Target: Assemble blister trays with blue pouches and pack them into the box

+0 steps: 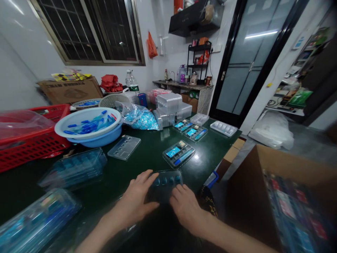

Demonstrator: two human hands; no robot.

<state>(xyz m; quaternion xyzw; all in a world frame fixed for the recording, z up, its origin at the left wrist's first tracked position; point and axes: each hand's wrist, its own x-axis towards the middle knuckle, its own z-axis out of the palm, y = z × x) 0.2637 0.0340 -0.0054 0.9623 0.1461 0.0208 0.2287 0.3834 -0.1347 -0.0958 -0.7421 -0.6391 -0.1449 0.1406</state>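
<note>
Two bare hands are on one clear molded plastic tray right now, and it's lying on the dark green bench close to the person. Left hand is at the tray's left side, fingers fanned a bit and thumb well away from them. Right hand has its fingers bunched together and curled at the right edge; can't tell if they're actually pinching it. Can't tell either whether the blue in the pockets is contents or just tint.

Just beyond sits a packed tray with a blue pen in it, and two more packed ones farther back. Off to the left: a loose clear tray, a stack of clear trays, and a white basin of blue pens nested in a light blue basin. Bag of shiny blue bits is right beside that. On the right, a cardboard box holds more packed trays, pretty blurry.
</note>
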